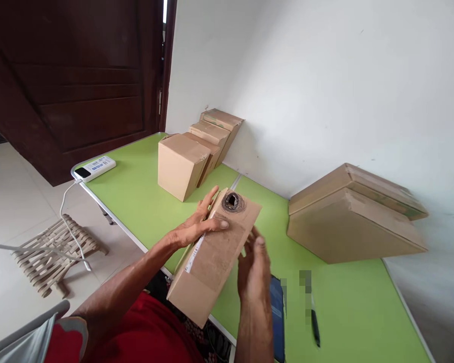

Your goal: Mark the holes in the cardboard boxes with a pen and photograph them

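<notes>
Tilted at the table's front edge is a cardboard box [208,267] with a small hole ringed by dark scribbles near its far end and a barcode label on its side. My left hand [200,224] grips its left side, thumb lying on the upper face and fingers along the edge. At the box's right edge, my right hand [255,262] has curled fingers against the side, its fingertips partly hidden; the thumb stands off the upper face.
A row of cardboard boxes [183,164] stands by the wall. Two stacked boxes [336,227] lean at right. On the green table [136,201] are a phone [277,317], a pen [315,327] and a white device [96,168] with a cable. A woven stool [56,252] stands left.
</notes>
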The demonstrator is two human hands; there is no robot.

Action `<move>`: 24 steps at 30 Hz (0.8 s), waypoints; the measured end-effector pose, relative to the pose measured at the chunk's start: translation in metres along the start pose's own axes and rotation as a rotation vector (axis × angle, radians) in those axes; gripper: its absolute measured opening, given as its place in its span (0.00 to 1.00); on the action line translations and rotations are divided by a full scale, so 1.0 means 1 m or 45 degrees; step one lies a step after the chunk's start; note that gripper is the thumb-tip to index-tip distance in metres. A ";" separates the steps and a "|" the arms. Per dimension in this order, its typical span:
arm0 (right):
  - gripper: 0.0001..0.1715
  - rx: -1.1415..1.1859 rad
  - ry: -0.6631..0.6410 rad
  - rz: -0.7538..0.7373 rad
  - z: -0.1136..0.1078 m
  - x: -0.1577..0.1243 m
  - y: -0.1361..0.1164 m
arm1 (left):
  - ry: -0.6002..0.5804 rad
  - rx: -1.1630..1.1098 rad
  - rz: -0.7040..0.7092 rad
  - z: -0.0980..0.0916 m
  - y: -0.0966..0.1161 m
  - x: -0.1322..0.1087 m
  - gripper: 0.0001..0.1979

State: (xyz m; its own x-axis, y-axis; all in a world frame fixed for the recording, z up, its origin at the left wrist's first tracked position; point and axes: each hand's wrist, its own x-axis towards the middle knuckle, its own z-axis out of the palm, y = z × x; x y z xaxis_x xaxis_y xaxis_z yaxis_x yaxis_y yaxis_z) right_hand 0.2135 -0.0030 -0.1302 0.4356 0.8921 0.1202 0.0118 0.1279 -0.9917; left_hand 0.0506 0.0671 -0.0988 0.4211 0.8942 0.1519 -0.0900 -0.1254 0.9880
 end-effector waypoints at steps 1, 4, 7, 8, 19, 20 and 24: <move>0.43 0.039 0.051 0.014 -0.001 0.004 -0.012 | -0.004 0.054 0.016 0.001 0.003 -0.002 0.50; 0.54 0.061 0.027 0.096 0.000 0.010 -0.047 | -0.061 0.190 0.065 0.007 0.018 -0.012 0.54; 0.52 0.065 -0.097 0.145 0.003 0.005 -0.070 | -0.120 0.220 0.078 0.012 0.032 -0.024 0.56; 0.50 0.060 -0.111 0.117 0.004 0.002 -0.073 | -0.127 0.211 0.084 0.013 0.036 -0.027 0.56; 0.33 -0.205 0.023 -0.160 0.014 -0.023 -0.093 | 0.115 0.123 0.188 0.025 0.052 -0.038 0.40; 0.33 -0.241 0.047 -0.168 0.015 -0.025 -0.097 | 0.135 0.125 0.192 0.026 0.053 -0.038 0.39; 0.31 -0.360 0.167 -0.174 0.024 -0.033 -0.108 | 0.240 0.158 0.183 0.028 0.058 -0.040 0.34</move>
State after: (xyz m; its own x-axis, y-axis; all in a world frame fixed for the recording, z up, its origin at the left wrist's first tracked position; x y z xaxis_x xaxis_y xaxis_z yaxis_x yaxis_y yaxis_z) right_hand 0.1764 -0.0361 -0.0256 0.5249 0.8092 0.2642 0.3190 0.1007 -0.9424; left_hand 0.0540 0.0121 -0.0468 0.2352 0.9263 0.2943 -0.0205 -0.2980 0.9544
